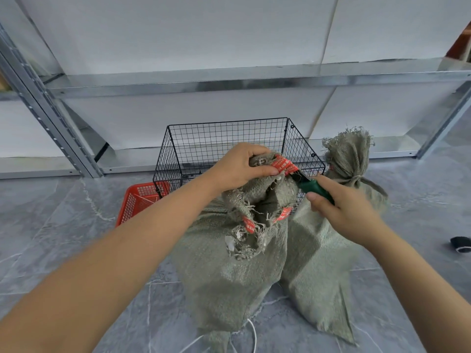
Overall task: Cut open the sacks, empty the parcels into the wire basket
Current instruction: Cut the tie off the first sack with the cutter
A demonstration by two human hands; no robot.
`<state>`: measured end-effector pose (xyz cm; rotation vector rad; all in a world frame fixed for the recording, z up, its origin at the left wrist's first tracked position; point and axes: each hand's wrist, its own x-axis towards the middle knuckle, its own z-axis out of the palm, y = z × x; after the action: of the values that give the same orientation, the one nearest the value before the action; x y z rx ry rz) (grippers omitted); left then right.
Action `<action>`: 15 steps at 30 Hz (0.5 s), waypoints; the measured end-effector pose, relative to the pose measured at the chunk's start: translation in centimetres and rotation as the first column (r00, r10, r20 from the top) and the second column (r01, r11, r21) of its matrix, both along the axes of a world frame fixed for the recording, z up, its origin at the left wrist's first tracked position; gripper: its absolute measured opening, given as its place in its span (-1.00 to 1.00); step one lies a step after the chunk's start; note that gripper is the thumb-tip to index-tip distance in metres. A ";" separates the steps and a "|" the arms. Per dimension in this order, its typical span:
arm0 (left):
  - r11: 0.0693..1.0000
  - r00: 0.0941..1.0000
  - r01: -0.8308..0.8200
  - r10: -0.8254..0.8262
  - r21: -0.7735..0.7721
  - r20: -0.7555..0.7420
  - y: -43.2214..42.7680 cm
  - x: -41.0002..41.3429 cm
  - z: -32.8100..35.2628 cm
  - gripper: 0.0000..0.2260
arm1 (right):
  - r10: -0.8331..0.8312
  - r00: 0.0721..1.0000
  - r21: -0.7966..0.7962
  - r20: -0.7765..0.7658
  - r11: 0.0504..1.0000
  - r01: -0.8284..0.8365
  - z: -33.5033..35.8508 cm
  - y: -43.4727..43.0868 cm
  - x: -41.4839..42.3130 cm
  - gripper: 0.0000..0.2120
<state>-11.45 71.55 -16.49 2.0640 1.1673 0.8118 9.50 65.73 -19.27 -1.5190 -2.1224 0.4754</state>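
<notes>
Sacking first: the nearer grey-green woven sack (229, 276) stands on the grey stone-look tiled floor (51, 225), its taped mouth already torn ragged. A second grey-green woven sack (318, 263), neck tied with twine, leans just beside it on the right. The black wire-mesh basket (216, 138) stands directly behind both, with no parcels visible in it.

The left hand (239, 166) grips the bunched mouth of the nearer sack. The right hand (349, 215) is closed round a green-handled knife (313, 187), blade at the red printed tape (283, 164) — just beside the left thumb.

Risk, as judged: a slip through tape or loose weave would carry the blade into those fingers or into the parcels below, and frayed strands may snag the edge.

The floor is hard and level, under galvanised steel shelving (229, 82) against a pale wall. A red slotted plastic basket (137, 202) lies left of the wire one, and a small black object (460, 244) at far right is unidentified.
</notes>
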 end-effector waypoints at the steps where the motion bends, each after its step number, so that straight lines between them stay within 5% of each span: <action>1: 0.999 1.000 0.003 -0.003 -0.033 0.022 0.2 0.1 -0.3 -0.74 | -0.024 0.998 -0.011 -0.055 1.000 0.024 -0.5 -0.2 -0.2 -0.84; 6: 0.995 0.993 -0.054 0.063 -0.089 0.100 0.2 1.0 -1.6 -0.81 | -0.153 0.899 -0.158 -0.410 0.983 0.095 -2.3 -1.2 -2.3 -0.76; 15: 0.984 0.980 -0.176 0.178 -0.034 0.087 0.2 2.4 -2.2 -0.79 | -0.370 0.591 -0.399 -0.717 0.913 0.087 -2.0 -2.2 -4.2 -0.75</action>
<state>-9.03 71.75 -18.72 1.9014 1.3176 0.9586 5.26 63.51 -21.22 -1.3472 -1.1590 1.1910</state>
